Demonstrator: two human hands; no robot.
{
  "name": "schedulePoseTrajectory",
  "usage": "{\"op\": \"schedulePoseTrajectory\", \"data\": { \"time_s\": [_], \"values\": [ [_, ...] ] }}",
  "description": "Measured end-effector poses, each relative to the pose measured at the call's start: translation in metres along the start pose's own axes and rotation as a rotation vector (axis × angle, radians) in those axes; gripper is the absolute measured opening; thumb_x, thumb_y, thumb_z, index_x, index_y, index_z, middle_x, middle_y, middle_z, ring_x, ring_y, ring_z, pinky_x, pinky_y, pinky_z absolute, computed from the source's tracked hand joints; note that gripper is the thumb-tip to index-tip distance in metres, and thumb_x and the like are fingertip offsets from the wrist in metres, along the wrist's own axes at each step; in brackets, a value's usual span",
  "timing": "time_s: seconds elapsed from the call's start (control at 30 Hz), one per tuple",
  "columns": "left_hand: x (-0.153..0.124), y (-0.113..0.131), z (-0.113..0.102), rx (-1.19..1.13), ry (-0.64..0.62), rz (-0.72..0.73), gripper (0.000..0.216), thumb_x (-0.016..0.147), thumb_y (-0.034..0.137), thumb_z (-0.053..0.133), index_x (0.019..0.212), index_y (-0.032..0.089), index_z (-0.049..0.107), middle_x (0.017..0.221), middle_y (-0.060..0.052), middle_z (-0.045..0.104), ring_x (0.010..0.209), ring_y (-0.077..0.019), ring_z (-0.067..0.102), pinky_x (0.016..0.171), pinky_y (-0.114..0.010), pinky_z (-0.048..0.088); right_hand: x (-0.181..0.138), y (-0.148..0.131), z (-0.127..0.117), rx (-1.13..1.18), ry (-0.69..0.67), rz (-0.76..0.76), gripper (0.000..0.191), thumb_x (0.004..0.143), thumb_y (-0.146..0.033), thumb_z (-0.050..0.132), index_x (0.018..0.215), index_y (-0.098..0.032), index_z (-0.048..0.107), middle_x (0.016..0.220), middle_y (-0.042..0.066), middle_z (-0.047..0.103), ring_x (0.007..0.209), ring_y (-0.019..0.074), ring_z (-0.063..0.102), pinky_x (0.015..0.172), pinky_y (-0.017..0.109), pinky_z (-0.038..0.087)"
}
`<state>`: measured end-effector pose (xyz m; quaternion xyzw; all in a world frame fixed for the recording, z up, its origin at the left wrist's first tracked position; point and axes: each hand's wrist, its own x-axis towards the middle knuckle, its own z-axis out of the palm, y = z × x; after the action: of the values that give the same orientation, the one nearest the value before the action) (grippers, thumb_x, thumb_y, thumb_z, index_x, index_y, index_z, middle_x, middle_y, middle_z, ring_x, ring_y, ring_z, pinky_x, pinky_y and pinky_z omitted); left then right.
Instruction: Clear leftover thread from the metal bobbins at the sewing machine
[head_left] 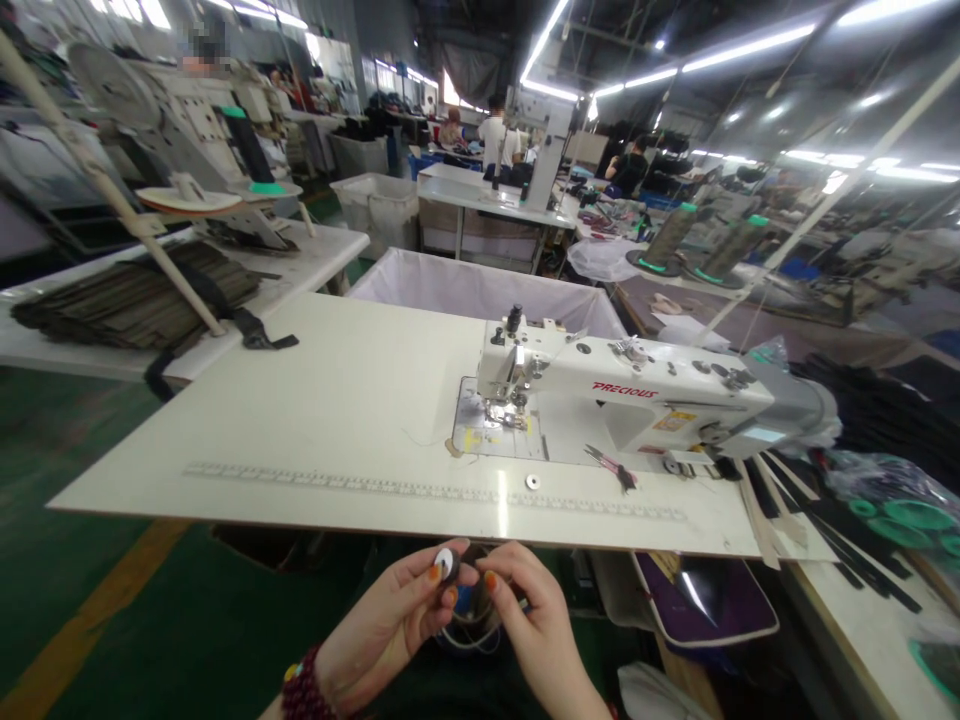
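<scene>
In front of the table edge, my left hand pinches a small bobbin with a pale face and dark thread around it. Close beside it, my right hand has thumb and forefinger pressed together; whatever lies between them is too fine to make out. Beyond my hands stands a white sewing machine on the white table. A second small metal bobbin lies near its needle plate. Thread snips rest below the machine arm. A ruler scale runs along the front.
A lined bin stands behind the table. At left, stacked dark fabric pieces lie on another machine's table. Dark and beige strips hang at the right end. Two thread cones stand behind the machine. Several people work farther back.
</scene>
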<state>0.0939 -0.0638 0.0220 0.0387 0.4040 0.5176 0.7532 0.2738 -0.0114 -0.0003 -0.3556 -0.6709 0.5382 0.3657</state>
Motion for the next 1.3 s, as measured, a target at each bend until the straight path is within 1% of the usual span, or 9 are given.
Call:
{"op": "schedulePoseTrajectory", "data": {
  "time_s": [0.17,0.3,0.4,0.53,0.63,0.8,0.9,1.1,1.3],
  "values": [
    [0.005,0.000,-0.002,0.134,-0.037,0.153,0.027,0.083,0.021,0.068,0.108,0.011,0.065,0.089,-0.008,0.070,0.067,-0.0073,0.060,0.068,-0.019,0.053,0.002,0.006,0.000,0.017,-0.008,0.010,0.016,0.092,-0.026,0.053,0.096,-0.024,0.068,0.091,0.003,0.065,0.084,0.0167,0.061,0.074,0.028,0.047],
    [0.010,0.002,-0.005,0.330,-0.026,0.343,0.023,0.079,0.027,0.072,0.096,0.015,0.062,0.081,-0.002,0.068,0.070,-0.0100,0.058,0.066,-0.021,0.050,0.003,0.008,0.001,0.021,-0.030,0.032,0.017,0.092,-0.029,0.052,0.096,-0.023,0.068,0.086,0.004,0.065,0.078,0.0166,0.060,0.070,0.027,0.047],
    [0.013,0.005,-0.006,0.449,-0.017,0.422,0.024,0.076,0.029,0.075,0.089,0.018,0.058,0.077,0.001,0.066,0.070,-0.0110,0.058,0.065,-0.022,0.048,0.004,0.006,0.003,0.038,-0.044,0.035,0.019,0.092,-0.031,0.052,0.094,-0.022,0.069,0.084,0.004,0.065,0.076,0.0166,0.060,0.069,0.027,0.047],
    [0.014,0.008,-0.002,0.534,0.038,0.443,0.026,0.072,0.027,0.077,0.083,0.019,0.055,0.073,0.003,0.064,0.068,-0.0112,0.057,0.064,-0.022,0.047,0.005,0.006,0.005,0.066,-0.019,0.055,0.020,0.091,-0.033,0.053,0.094,-0.022,0.070,0.083,0.005,0.065,0.075,0.0172,0.061,0.069,0.028,0.049],
    [0.013,0.009,0.003,0.577,0.088,0.445,0.026,0.069,0.027,0.078,0.079,0.018,0.055,0.070,0.003,0.062,0.066,-0.0113,0.055,0.061,-0.021,0.046,0.003,0.005,0.005,0.070,0.011,0.080,0.023,0.090,-0.032,0.055,0.106,-0.023,0.067,0.094,0.006,0.067,0.081,0.0186,0.063,0.073,0.030,0.051],
    [0.015,0.007,0.004,0.668,0.128,0.462,0.027,0.067,0.027,0.079,0.076,0.019,0.056,0.069,0.002,0.061,0.065,-0.0126,0.055,0.060,-0.022,0.045,0.002,-0.003,0.007,0.032,-0.029,-0.052,0.037,0.090,-0.024,0.054,0.126,-0.031,0.056,0.104,0.005,0.065,0.086,0.0181,0.062,0.078,0.030,0.051],
    [0.016,0.005,0.002,0.729,0.148,0.472,0.026,0.068,0.026,0.078,0.076,0.019,0.055,0.068,0.002,0.061,0.064,-0.0132,0.056,0.060,-0.023,0.045,0.003,-0.006,0.011,0.004,-0.079,-0.084,0.037,0.090,-0.020,0.053,0.124,-0.033,0.057,0.101,0.004,0.064,0.086,0.0173,0.061,0.078,0.029,0.050],
    [0.016,0.004,0.001,0.884,0.202,0.486,0.022,0.071,0.027,0.076,0.074,0.019,0.055,0.067,0.002,0.061,0.062,-0.0135,0.056,0.057,-0.023,0.044,0.006,-0.006,0.015,0.033,-0.042,-0.086,0.030,0.091,-0.018,0.052,0.116,-0.031,0.062,0.101,0.004,0.065,0.089,0.0172,0.061,0.077,0.029,0.049],
    [0.017,0.002,0.001,0.876,0.174,0.477,0.020,0.073,0.028,0.074,0.078,0.020,0.056,0.072,0.001,0.063,0.068,-0.0158,0.060,0.063,-0.025,0.048,0.007,-0.006,0.008,0.034,-0.044,-0.097,0.026,0.091,-0.020,0.052,0.111,-0.028,0.065,0.099,0.004,0.066,0.090,0.0175,0.061,0.080,0.029,0.049]
  ]
}}
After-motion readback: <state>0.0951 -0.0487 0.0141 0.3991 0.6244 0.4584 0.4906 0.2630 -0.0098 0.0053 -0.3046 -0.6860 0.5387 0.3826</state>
